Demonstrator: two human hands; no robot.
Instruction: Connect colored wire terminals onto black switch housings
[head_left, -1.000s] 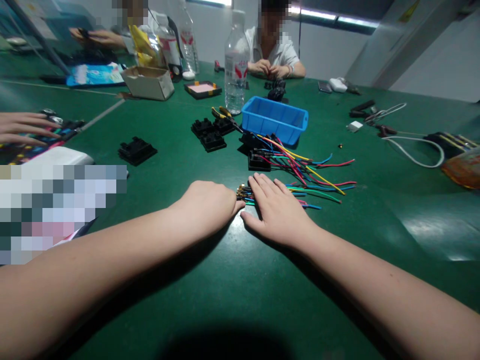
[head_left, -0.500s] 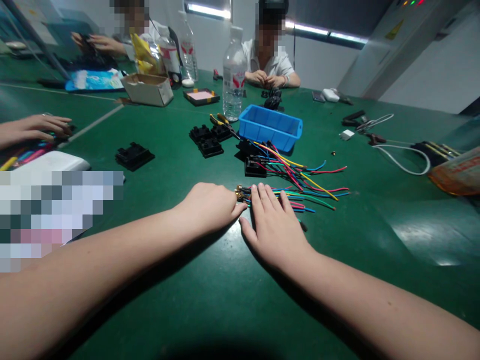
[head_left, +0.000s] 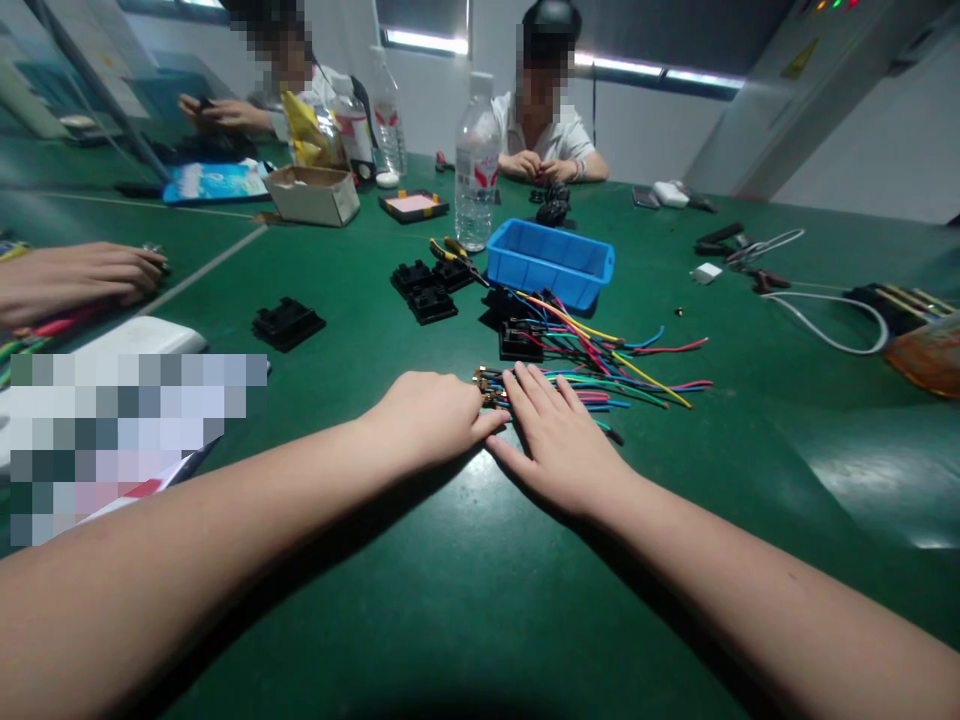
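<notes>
A bundle of coloured wires (head_left: 600,394) with brass-coloured metal ends (head_left: 486,380) lies on the green table, the metal ends pointing left. My left hand (head_left: 431,415) is curled against these ends, its thumb stretched toward my right hand; the other fingertips are hidden, so whatever they hold does not show. Flat across the wires, with its fingers stretched out, rests my right hand (head_left: 559,430). Just beyond are black plastic housings (head_left: 520,342) with more red, yellow and blue wires over them.
Behind the wires stand a blue bin (head_left: 551,262) and a water bottle (head_left: 477,170). Pliers (head_left: 459,255) lie by several black housings (head_left: 431,302); another housing (head_left: 288,323) sits left. A co-worker's hand (head_left: 82,280) is at far left. A white cable (head_left: 832,340) lies right.
The view has shifted slightly, so the table things appear a little lower and farther right. Both my hands keep nearly the same place at the wires.
</notes>
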